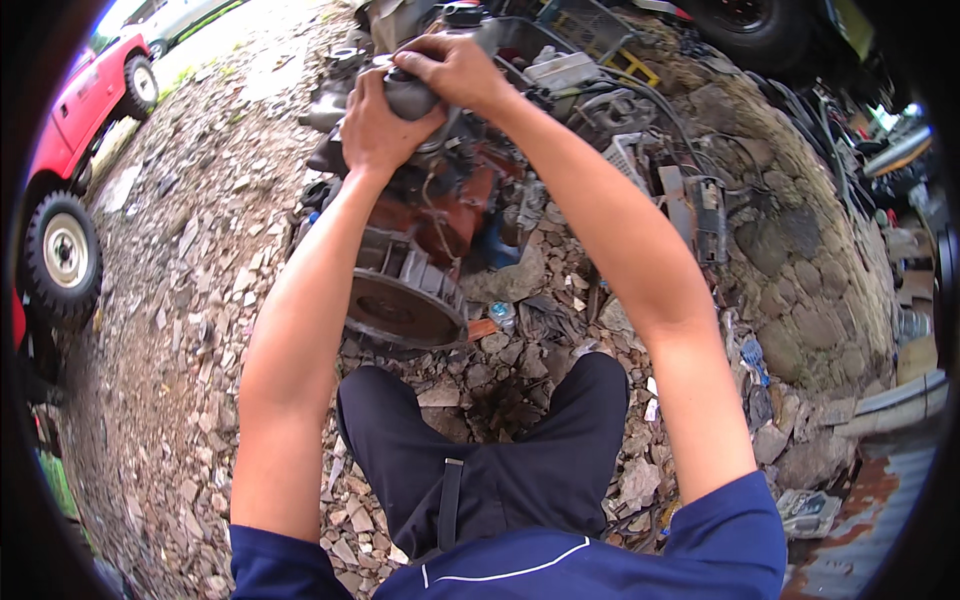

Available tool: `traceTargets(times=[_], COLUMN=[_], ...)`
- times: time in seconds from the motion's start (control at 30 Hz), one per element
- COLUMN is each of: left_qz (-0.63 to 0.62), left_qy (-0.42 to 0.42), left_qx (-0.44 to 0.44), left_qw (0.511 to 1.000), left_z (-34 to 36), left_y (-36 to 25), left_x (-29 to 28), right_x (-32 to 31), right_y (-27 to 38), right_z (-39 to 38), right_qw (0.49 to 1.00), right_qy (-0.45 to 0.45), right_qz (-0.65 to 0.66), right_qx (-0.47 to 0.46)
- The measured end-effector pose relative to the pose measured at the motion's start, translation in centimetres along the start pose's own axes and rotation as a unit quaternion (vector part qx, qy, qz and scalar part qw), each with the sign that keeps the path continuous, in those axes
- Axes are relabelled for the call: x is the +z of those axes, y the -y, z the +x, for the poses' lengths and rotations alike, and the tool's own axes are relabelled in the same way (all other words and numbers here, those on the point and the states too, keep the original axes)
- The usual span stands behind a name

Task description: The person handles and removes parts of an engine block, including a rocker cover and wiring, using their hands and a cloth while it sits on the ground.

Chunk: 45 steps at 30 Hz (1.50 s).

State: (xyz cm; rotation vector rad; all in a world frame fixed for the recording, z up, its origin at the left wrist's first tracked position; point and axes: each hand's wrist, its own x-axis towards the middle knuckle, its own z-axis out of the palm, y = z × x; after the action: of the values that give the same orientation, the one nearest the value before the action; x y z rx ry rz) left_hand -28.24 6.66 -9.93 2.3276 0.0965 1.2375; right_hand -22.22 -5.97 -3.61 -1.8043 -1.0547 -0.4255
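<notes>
I crouch outdoors over ground of loose broken stone (215, 290), a red vehicle (78, 125) parked to my left, scrap parts (610, 110) heaped ahead to my right, and a rusty corrugated sheet (865, 520) low at my right. The engine (440, 225) stands just ahead on the rubble, my left hand (383, 128) clasped round its rounded grey metal part (408, 97) and my right hand (455, 72) bent over the top, its grip unclear to me; any print on the small blue-and-white item (502, 317) beside the flywheel (405, 308) is too small to read.
</notes>
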Motion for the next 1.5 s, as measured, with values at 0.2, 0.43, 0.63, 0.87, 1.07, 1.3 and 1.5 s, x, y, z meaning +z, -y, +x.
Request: traceTargets(times=[0.2,0.43,0.63,0.87,1.07,1.3,1.5], left_qz=[-0.013,-0.041,-0.301,-0.549,-0.471,-0.426,-0.425], left_qy=[0.014,0.011,0.150,-0.172,-0.145,-0.051,-0.025], left_qx=[0.000,0.046,0.085,-0.313,-0.214,-0.026,-0.112], left_qw=[1.000,0.998,0.938,0.755,0.843,0.903,0.898], left_z=[-0.2,-0.2,2.7,5.6,3.8,4.2,6.0], left_y=[-1.0,1.1,5.9,10.1,10.2,2.8,-3.2], left_x=[0.2,0.0,-1.7,-4.0,-1.9,-0.7,0.7], right_x=[0.1,1.7,2.4,3.3,2.9,1.9,3.1], right_y=[-0.2,1.6,0.4,-0.3,-0.2,-0.1,0.0], right_z=[-1.1,-0.8,-1.0,-1.5,-1.7,-1.7,-0.9], right_qw=[0.996,0.989,0.990,0.977,0.982,0.977,0.986], right_qy=[-0.041,-0.077,-0.123,-0.125,-0.075,-0.091,-0.118], right_qz=[0.046,-0.063,-0.024,0.155,0.136,0.136,0.113], right_qx=[0.058,0.109,0.069,0.078,0.104,0.134,0.042])
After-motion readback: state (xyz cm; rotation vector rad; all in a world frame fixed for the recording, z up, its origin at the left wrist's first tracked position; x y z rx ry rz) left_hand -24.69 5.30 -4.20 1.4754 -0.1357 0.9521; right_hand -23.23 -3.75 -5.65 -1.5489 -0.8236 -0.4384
